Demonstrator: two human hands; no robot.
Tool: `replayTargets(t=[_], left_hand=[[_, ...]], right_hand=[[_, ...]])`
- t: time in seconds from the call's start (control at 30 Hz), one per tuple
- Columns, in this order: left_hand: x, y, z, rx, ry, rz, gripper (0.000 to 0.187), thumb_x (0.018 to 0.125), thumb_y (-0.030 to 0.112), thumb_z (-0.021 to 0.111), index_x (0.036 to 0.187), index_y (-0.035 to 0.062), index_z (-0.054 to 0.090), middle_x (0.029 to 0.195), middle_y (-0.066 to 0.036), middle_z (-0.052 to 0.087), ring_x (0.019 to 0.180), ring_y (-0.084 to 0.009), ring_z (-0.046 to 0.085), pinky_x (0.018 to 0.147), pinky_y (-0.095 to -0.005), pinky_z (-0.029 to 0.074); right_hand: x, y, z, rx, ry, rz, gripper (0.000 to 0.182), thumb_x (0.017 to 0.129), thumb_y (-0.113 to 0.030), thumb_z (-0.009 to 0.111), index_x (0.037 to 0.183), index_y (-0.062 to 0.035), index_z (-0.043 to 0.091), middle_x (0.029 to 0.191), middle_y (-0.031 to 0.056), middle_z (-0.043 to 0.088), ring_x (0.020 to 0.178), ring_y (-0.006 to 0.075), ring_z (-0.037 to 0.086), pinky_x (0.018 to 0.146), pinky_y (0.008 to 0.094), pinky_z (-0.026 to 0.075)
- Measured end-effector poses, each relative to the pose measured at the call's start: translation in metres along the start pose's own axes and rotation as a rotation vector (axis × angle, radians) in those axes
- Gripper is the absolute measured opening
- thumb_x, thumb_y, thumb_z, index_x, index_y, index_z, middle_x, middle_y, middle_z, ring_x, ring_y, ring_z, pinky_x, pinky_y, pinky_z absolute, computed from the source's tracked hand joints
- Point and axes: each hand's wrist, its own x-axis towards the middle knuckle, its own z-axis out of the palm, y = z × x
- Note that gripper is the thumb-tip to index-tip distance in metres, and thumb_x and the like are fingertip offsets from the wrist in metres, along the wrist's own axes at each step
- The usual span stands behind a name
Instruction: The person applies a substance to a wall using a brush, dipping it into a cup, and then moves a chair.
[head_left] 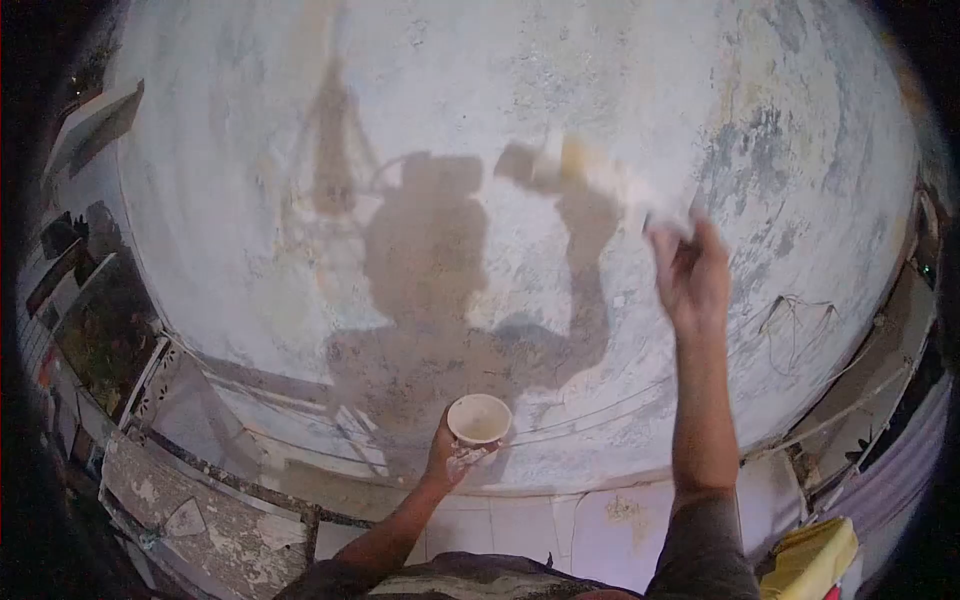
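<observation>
My left hand [441, 455] is wrapped round a pale cup [480, 418], held low in front of the wall with its mouth facing up. White smears cover the cup's side and my fingers. Raised at the right, my right hand [692, 275] has its fingers closed on a paintbrush [600, 172], smeared by motion. The brush points up and left, its yellowish end close to the wall [560, 80]. That wall is patchy white and grey, with worn paint. Shadows of my head, arm and the brush fall across it.
A worn, paint-flecked slab [200, 500] lies at the lower left. Thin wires [800, 318] hang against the wall at right. A yellow container or cloth [812, 560] sits at the lower right, near pale purple fabric [905, 470]. White tiles [460, 535] show below.
</observation>
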Motion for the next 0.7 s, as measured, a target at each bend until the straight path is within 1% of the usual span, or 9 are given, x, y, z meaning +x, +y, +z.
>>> replayTargets(t=[0.07, 0.1, 0.17, 0.23, 0.3, 0.4, 0.5, 0.57, 0.7], left_hand=[[-0.001, -0.002, -0.003, -0.31, -0.003, -0.119, 0.07, 0.069, 0.007, 0.076, 0.124, 0.0034, 0.034, 0.115, -0.012, 0.051, 0.105, -0.0218, 0.054, 0.086, -0.0354, 0.051], [-0.003, -0.006, -0.006, -0.311, -0.005, -0.11, 0.07, 0.069, 0.007, 0.076, 0.124, 0.0034, 0.034, 0.115, -0.012, 0.051, 0.105, -0.0218, 0.054, 0.086, -0.0354, 0.051], [-0.006, -0.015, -0.014, 0.323, 0.0, 0.114, 0.067, 0.071, 0.002, 0.073, 0.124, 0.0039, 0.033, 0.115, -0.013, 0.05, 0.104, -0.0242, 0.055, 0.084, -0.0381, 0.053], [-0.01, -0.003, -0.013, 0.165, 0.015, 0.035, 0.067, 0.071, 0.001, 0.072, 0.125, 0.0037, 0.033, 0.115, -0.013, 0.05, 0.103, -0.0244, 0.056, 0.083, -0.0384, 0.053], [-0.012, 0.0, -0.014, 0.01, 0.023, -0.052, 0.067, 0.071, 0.0, 0.072, 0.125, 0.0036, 0.032, 0.115, -0.014, 0.05, 0.102, -0.0245, 0.056, 0.082, -0.0387, 0.054], [-0.017, -0.006, -0.023, -0.007, 0.047, -0.068, 0.068, 0.071, 0.001, 0.073, 0.125, 0.0023, 0.032, 0.115, -0.014, 0.05, 0.1, -0.0233, 0.057, 0.081, -0.0378, 0.054], [-0.02, -0.016, -0.029, 0.013, 0.066, -0.055, 0.068, 0.071, 0.002, 0.073, 0.124, 0.0017, 0.032, 0.113, -0.013, 0.051, 0.098, -0.0222, 0.058, 0.079, -0.0361, 0.054], [-0.021, -0.024, -0.039, 0.303, 0.043, -0.007, 0.068, 0.07, 0.003, 0.074, 0.124, 0.001, 0.032, 0.112, -0.013, 0.052, 0.098, -0.0213, 0.057, 0.08, -0.0343, 0.054], [-0.024, -0.04, -0.043, 0.036, 0.087, -0.07, 0.07, 0.068, 0.006, 0.077, 0.123, 0.0, 0.034, 0.112, -0.012, 0.053, 0.099, -0.0206, 0.057, 0.081, -0.0328, 0.053]], right_hand=[[0.047, -0.018, 0.026, -0.172, -0.264, -0.312, 0.018, 0.088, -0.01, 0.053, 0.095, 0.0071, 0.056, 0.092, 0.0175, 0.06, 0.084, 0.0256, 0.062, 0.076, 0.0367, 0.056], [0.063, -0.026, 0.051, -0.31, -0.231, -0.426, 0.019, 0.088, -0.01, 0.055, 0.093, 0.0085, 0.058, 0.092, 0.0169, 0.062, 0.083, 0.0246, 0.063, 0.076, 0.0384, 0.056], [0.094, -0.034, 0.081, -0.827, -0.414, -0.825, 0.024, 0.089, -0.013, 0.056, 0.099, 0.0077, 0.06, 0.091, 0.0125, 0.064, 0.08, 0.0198, 0.064, 0.074, 0.0326, 0.054], [0.127, -0.034, 0.099, -1.108, -0.453, -1.016, 0.023, 0.086, -0.015, 0.059, 0.1, 0.0032, 0.062, 0.09, 0.0117, 0.066, 0.078, 0.0215, 0.065, 0.072, 0.0296, 0.053], [0.147, -0.024, 0.104, -1.647, -0.611, -1.293, 0.026, 0.083, -0.016, 0.062, 0.105, -0.0011, 0.061, 0.093, 0.0138, 0.066, 0.078, 0.0264, 0.065, 0.074, 0.0313, 0.051], [0.145, 0.013, 0.077, -2.007, -0.737, -1.07, 0.032, 0.081, -0.018, 0.062, 0.109, -0.0038, 0.057, 0.1, 0.0159, 0.061, 0.084, 0.0308, 0.061, 0.077, 0.0378, 0.049], [0.099, 0.025, 0.06, -2.114, -0.908, -0.889, 0.034, 0.08, -0.017, 0.062, 0.11, -0.0031, 0.054, 0.092, 0.0158, 0.06, 0.08, 0.0311, 0.061, 0.074, 0.0393, 0.049], [0.084, 0.016, 0.056, -2.04, -1.032, -0.775, 0.028, 0.08, -0.015, 0.063, 0.104, -0.001, 0.059, 0.09, 0.0158, 0.063, 0.077, 0.0279, 0.062, 0.071, 0.0376, 0.05], [0.106, -0.019, 0.086, -1.746, -1.068, -0.589, 0.016, 0.081, -0.01, 0.063, 0.092, 0.0016, 0.064, 0.095, 0.0116, 0.066, 0.078, 0.0163, 0.064, 0.07, 0.0302, 0.051]])
